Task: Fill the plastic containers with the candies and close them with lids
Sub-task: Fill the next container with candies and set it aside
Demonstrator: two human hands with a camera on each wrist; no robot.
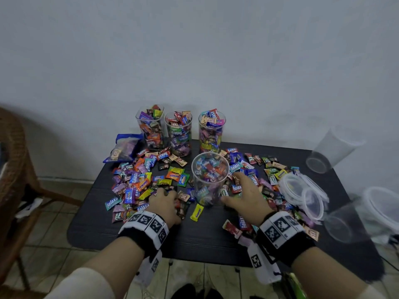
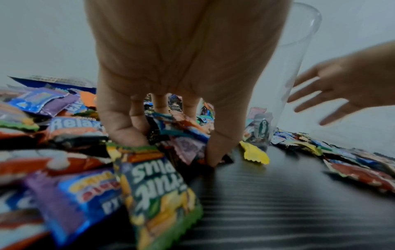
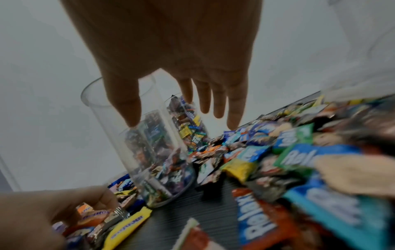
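A clear plastic container (image 1: 210, 178), partly filled with candies, stands mid-table among loose wrapped candies (image 1: 138, 180). My left hand (image 1: 166, 193) is just left of it, and in the left wrist view its fingers (image 2: 136, 121) and thumb curl down round a small bunch of candies (image 2: 181, 133). My right hand (image 1: 232, 187) hovers beside the container's right wall, open with fingers spread and holding nothing. The right wrist view shows those straight fingers (image 3: 215, 104) next to the container (image 3: 149, 143). Three full containers (image 1: 179, 132) stand at the back.
Clear lids (image 1: 302, 190) are stacked at the right of the black table (image 1: 205, 238). Empty containers (image 1: 332, 147) lie on their sides at the right edge. A blue candy bag (image 1: 125, 147) sits back left. A wicker chair (image 1: 13, 169) stands off to the left.
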